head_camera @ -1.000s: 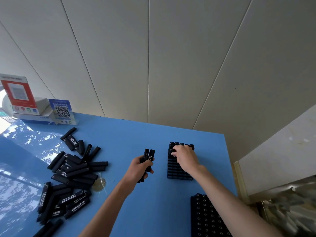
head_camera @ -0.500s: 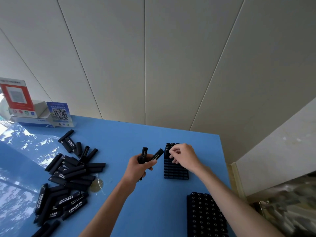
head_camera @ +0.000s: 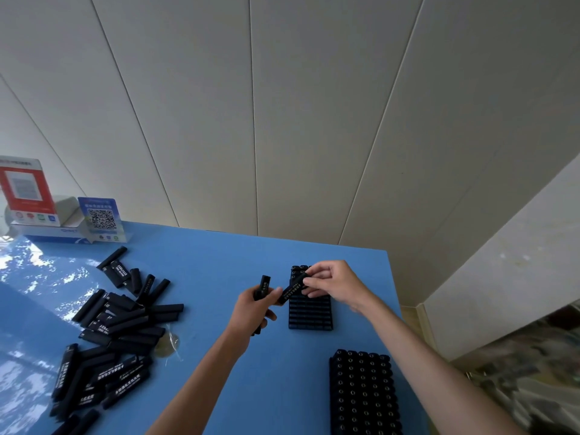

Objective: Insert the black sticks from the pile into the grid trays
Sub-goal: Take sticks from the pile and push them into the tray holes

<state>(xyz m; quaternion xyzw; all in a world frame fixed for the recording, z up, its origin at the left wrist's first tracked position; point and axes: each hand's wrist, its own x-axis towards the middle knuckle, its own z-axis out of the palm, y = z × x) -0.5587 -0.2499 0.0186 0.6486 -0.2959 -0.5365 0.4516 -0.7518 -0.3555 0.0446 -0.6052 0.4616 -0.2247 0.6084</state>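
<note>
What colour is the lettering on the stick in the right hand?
White, on the black stick; head view.

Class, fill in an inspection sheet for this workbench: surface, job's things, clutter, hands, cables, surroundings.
Surface: blue table, glossy with reflections at left.
Job's things: pile of black sticks at left; far grid tray, only its far rows filled; near grid tray full.
Clutter: red QR sign, blue QR sign, white box.
Hands: left hand grips an upright stick; right hand pinches a tilted stick over the far tray.
Cables: nothing seen.
Surroundings: panelled wall.
</note>
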